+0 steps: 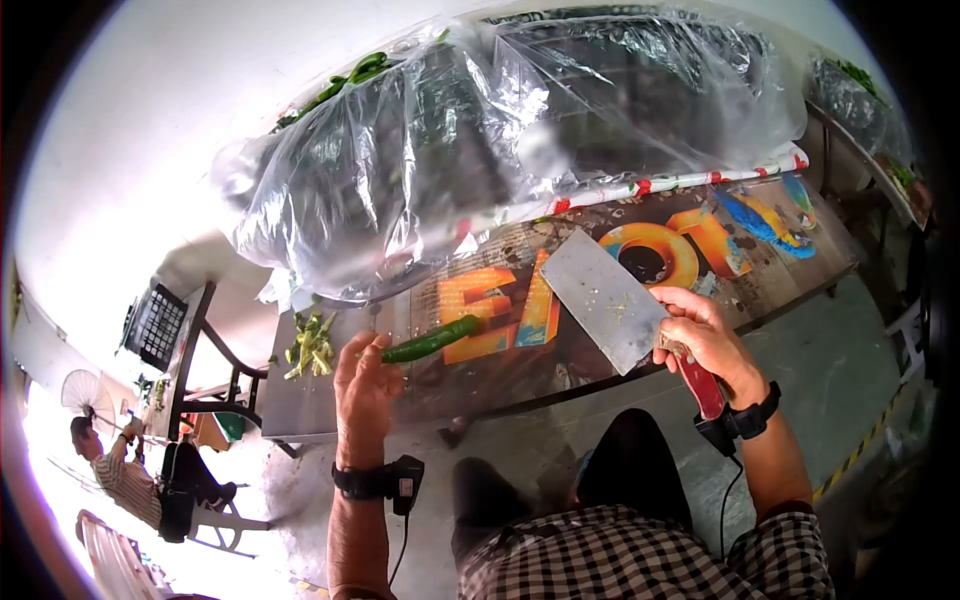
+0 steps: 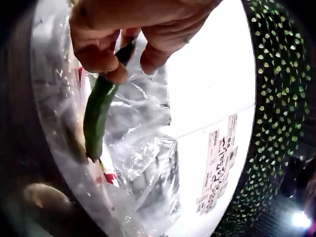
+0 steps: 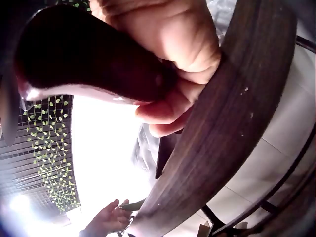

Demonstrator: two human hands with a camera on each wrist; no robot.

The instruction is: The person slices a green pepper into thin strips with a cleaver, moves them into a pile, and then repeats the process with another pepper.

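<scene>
A long green chili pepper [image 1: 432,341] points to the right from my left hand [image 1: 364,392], which pinches it by one end between thumb and fingers. In the left wrist view the pepper [image 2: 100,113] hangs from the fingertips, over the plastic. My right hand [image 1: 703,342] grips a cleaver by its red handle [image 1: 700,385]. The broad blade [image 1: 604,300] is speckled with small bits and slants up and left over the printed tabletop. The handle [image 3: 89,59] fills much of the right wrist view, with fingers curled round it.
Pale green trimmings [image 1: 311,346] lie in a pile at the table's [image 1: 400,395] left end. A large heap under clear plastic [image 1: 430,150] covers the back, with green peppers [image 1: 350,78] showing at its top edge. Another person [image 1: 125,470] sits at the far left beside a second table.
</scene>
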